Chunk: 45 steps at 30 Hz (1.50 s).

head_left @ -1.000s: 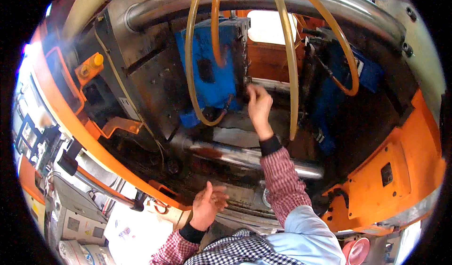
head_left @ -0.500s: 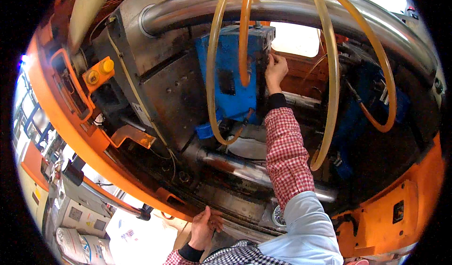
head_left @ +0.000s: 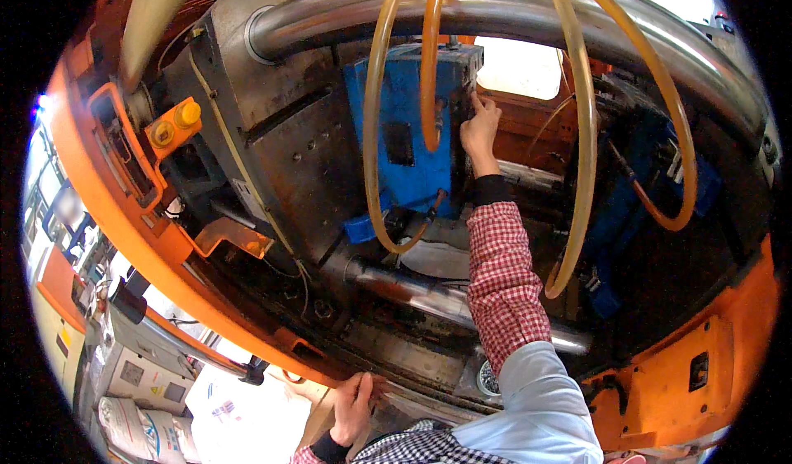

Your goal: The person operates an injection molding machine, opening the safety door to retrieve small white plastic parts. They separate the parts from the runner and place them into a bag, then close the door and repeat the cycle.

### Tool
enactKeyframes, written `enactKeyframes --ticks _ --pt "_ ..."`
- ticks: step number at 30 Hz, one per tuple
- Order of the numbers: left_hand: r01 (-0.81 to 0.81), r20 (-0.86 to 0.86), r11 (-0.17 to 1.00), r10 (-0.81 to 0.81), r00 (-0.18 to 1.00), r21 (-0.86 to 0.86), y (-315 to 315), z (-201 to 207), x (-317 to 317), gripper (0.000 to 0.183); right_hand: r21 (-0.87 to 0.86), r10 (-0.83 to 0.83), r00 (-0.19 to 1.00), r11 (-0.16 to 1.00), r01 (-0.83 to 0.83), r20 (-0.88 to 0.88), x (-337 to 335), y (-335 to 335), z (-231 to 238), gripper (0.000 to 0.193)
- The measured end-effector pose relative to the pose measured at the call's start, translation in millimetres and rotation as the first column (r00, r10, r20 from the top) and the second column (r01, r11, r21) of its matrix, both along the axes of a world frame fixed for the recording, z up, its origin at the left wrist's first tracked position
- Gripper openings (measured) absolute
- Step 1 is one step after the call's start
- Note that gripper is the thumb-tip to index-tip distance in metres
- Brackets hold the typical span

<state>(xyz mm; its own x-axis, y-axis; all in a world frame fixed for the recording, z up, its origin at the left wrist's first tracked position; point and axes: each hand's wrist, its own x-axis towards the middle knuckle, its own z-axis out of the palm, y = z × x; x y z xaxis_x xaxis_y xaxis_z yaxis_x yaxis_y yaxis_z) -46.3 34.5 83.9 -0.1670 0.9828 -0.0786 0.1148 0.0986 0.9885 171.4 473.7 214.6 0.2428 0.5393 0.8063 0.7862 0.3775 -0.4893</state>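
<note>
A blue mold block (head_left: 404, 126) with a dark metal face stands in the machine, its face turned right. My right hand (head_left: 480, 130) reaches up to that face. Its index finger is stretched out against the upper edge, and the other fingers are loosely bent; I see nothing held. My left hand (head_left: 353, 406) is low in front, at the edge of the orange machine frame (head_left: 247, 340). Its thumb is apart from the fingers, which lie partly in shadow at the frame's edge. Amber hoses (head_left: 375, 117) hang before the mold block and beside my right arm.
A thick steel tie bar (head_left: 355, 23) crosses above, and a lower bar (head_left: 412, 291) runs beneath my right forearm. Another blue mold part (head_left: 652, 183) sits at right. A yellow button (head_left: 188, 115) is on the left frame. A cup of small pieces (head_left: 488, 377) stands near my right elbow.
My right hand has shifted slightly down and its index finger now points out from the earlier pinch. My left hand has moved slightly down against the orange frame's edge.
</note>
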Motion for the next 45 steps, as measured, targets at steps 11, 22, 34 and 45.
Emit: enactKeyframes --ticks 11,22,34,45 --pt "-0.412 -0.119 0.602 0.649 0.751 0.684 -15 44 -157 0.046 0.024 -0.052 0.972 0.998 0.059 -0.229 -9 -83 -5 0.046" --pt "-0.144 0.198 0.827 0.04 0.979 0.544 -11 49 -128 0.016 -0.312 0.705 0.679 0.704 -0.637 0.203 -64 -482 -203 0.042" --pt "0.829 0.127 0.469 -0.883 0.452 0.305 -63 53 -9 0.02 -0.695 0.665 0.737 0.586 -0.417 0.119 -73 -567 -308 0.019" --pt "0.827 -0.286 0.147 -0.894 0.346 0.542 -107 24 180 0.035 -0.512 0.543 0.838 0.707 -0.488 -0.05 -61 -581 -354 0.021"
